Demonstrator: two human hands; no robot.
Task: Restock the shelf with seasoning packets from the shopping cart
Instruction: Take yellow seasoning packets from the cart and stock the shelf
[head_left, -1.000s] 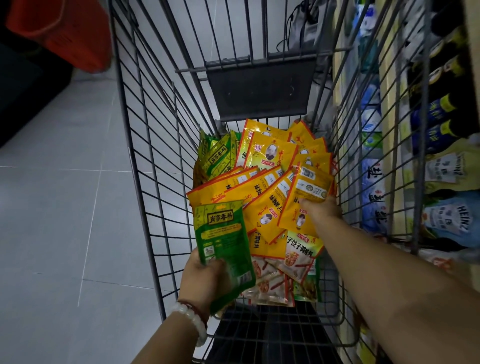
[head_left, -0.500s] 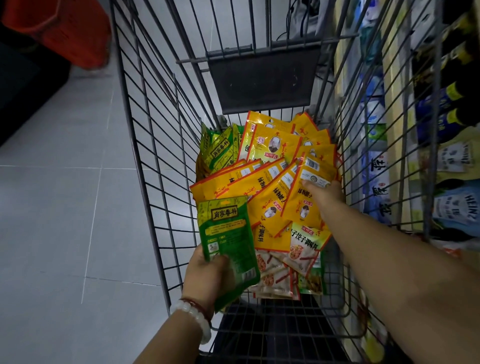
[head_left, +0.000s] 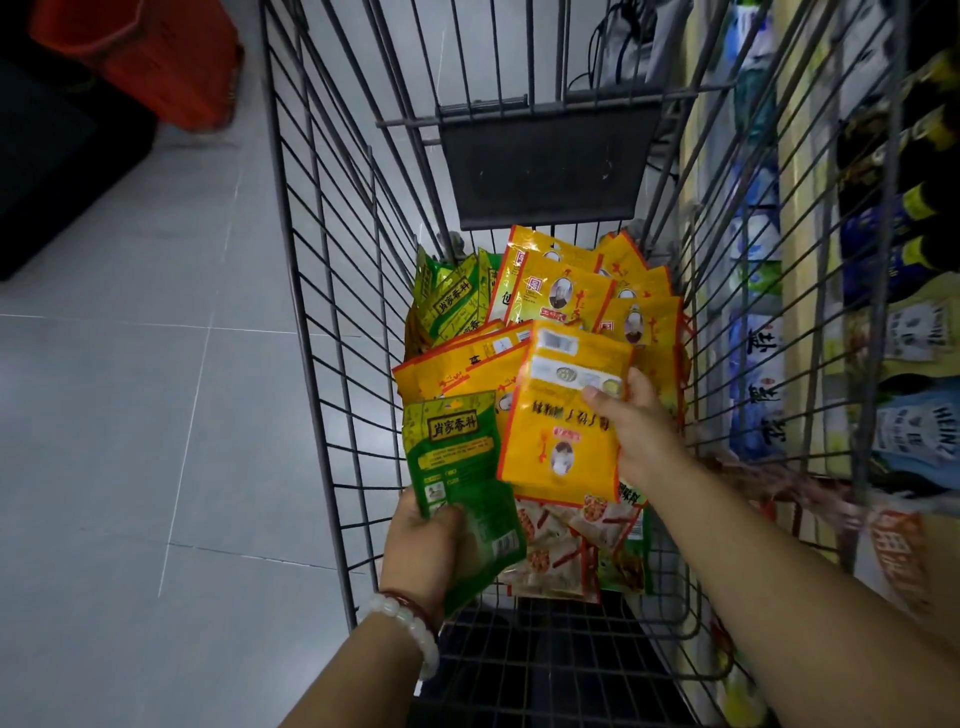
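Observation:
A wire shopping cart (head_left: 332, 322) holds a pile of seasoning packets: several yellow ones (head_left: 561, 291), green ones (head_left: 452, 301) at the far left and pale ones (head_left: 561, 551) near me. My left hand (head_left: 423, 551) grips a green packet (head_left: 457, 467) by its lower edge above the cart's near end. My right hand (head_left: 639, 426) pinches a yellow packet (head_left: 561, 421) at its right side, lifted above the pile and lying upside down to me.
The shelf (head_left: 810, 260) runs along the cart's right side, stocked with blue-white bags (head_left: 753, 332), dark bottles (head_left: 914, 197) and Heinz pouches (head_left: 919, 431). Grey tiled floor (head_left: 130, 441) lies to the left, with a red basket (head_left: 145, 57) at the far left.
My right hand has lifted one yellow packet off the pile and drawn it toward me. The left hand still holds the green packet in the same place.

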